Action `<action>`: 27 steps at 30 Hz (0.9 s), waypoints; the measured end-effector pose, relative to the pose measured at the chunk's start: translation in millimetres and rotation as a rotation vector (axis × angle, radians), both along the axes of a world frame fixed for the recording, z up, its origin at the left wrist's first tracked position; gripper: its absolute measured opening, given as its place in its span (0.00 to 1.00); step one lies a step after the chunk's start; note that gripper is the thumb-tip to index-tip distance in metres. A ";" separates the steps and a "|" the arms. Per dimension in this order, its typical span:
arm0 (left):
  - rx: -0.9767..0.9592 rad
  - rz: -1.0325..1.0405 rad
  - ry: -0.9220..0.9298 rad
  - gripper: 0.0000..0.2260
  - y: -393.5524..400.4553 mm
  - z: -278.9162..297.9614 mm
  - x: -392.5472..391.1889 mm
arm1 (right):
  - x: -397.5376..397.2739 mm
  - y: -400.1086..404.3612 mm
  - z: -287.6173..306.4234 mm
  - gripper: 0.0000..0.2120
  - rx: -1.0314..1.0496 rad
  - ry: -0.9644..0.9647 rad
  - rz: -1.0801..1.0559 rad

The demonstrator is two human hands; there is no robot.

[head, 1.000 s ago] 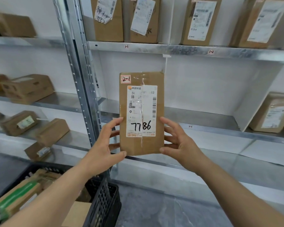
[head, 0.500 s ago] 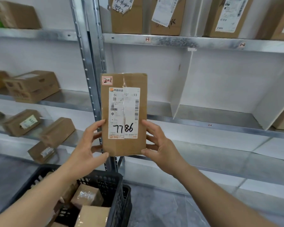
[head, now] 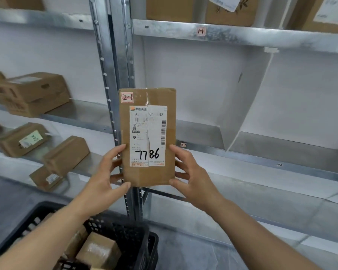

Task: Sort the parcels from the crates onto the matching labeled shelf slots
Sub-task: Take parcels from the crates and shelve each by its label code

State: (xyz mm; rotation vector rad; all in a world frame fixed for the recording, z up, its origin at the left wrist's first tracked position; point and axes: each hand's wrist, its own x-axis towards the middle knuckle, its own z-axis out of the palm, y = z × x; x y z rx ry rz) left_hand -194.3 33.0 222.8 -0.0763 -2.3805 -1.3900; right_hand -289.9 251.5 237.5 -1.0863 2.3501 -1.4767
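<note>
The galvanised shelving unit (head: pixel 242 36) fills the view, its upright post (head: pixel 123 61) dividing a left bay from a right bay. On the right bay's upper shelf edge sits a small tag reading 1-1 (head: pixel 201 31), with cardboard parcels (head: pixel 169 7) standing above it. The shelf below carries a tag reading 2-1 (head: pixel 183 144) on its front edge; the slot behind it, bounded on the right by a white divider panel (head: pixel 246 98), shows no parcel where it is visible. Further right along the same edge is another tag (head: pixel 279 164), too small to read surely. The left bay's shelves hold several brown boxes (head: pixel 33 92).

At the bottom left corner stands a black plastic crate (head: pixel 125 240) with parcels (head: pixel 98 250) left in it, so the sorting looks partway done.

The flat cardboard parcel (head: pixel 147 137) is held upright in front of the post, its shipping label marked 7786 and a corner sticker reading 2-1 (head: pixel 126 97). The left hand (head: pixel 107 182) grips its lower left edge, the right hand (head: pixel 191 178) its lower right edge, fingers curled round the sides. I judge the matching slot is just to the right, and placing the parcel there remains.
</note>
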 end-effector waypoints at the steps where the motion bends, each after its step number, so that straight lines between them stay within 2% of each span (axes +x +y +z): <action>1: 0.005 -0.007 -0.002 0.43 -1.9 -3.1 -14.2 | -12.8 -1.3 -2.7 0.38 0.007 0.014 -0.009; 7: -0.054 -0.053 -0.002 0.45 -12.1 -15.9 -100.0 | -83.8 -10.1 -16.9 0.36 0.044 0.120 -0.088; 13: -0.077 -0.072 0.013 0.42 -30.4 -36.7 -177.2 | -147.7 -29.6 -37.5 0.36 0.018 0.232 -0.160; 17: -0.095 -0.054 0.030 0.39 -49.1 -52.8 -224.8 | -190.8 -49.7 -60.3 0.41 -0.026 0.327 -0.194; 20: -0.128 -0.034 0.052 0.42 -59.7 -68.7 -251.1 | -215.1 -62.4 -79.4 0.44 -0.004 0.400 -0.223; 24: -0.247 -0.028 0.113 0.43 -67.4 -86.8 -278.9 | -238.9 -76.5 -106.2 0.38 0.011 0.489 -0.297; 27: -0.146 -0.042 0.107 0.36 -68.8 -88.5 -294.0 | -249.4 -86.2 -114.5 0.30 0.033 0.488 -0.376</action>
